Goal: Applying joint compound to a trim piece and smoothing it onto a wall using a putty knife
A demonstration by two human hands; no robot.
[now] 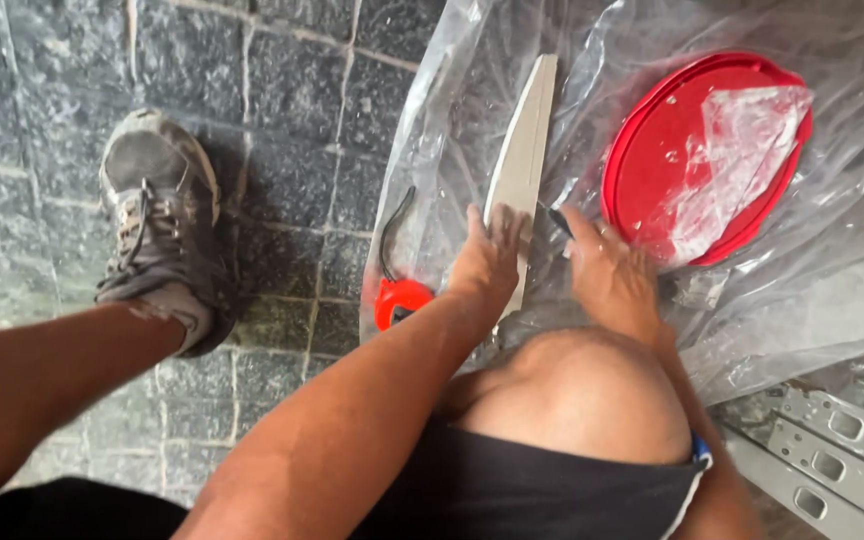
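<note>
Clear plastic sheeting (812, 280) covers the ground on the right, and on it lies a long, pale, tapering strip (524, 150) that looks like a cut piece of tile or board. The left hand (487, 255) presses flat on the near end of this strip, fingers spread and palm down, pinning it rather than gripping it. Just beside it, the right hand (607, 270) is curled around a small dark tool (559, 220) whose tip points at the strip's right edge; most of the tool is hidden in the fist, so it may be a pencil or a marker. A red tape measure (400, 300) with a black loop sits on the sheeting just left of the left wrist. A round red lid (652, 150) lies farther right, partly under a fold of plastic. A bare knee (577, 390) rises below the hands, a worn grey shoe (157, 220) stands on the dark stone floor (292, 120) at left, and pale metal rails (832, 450) show at lower right.
</note>
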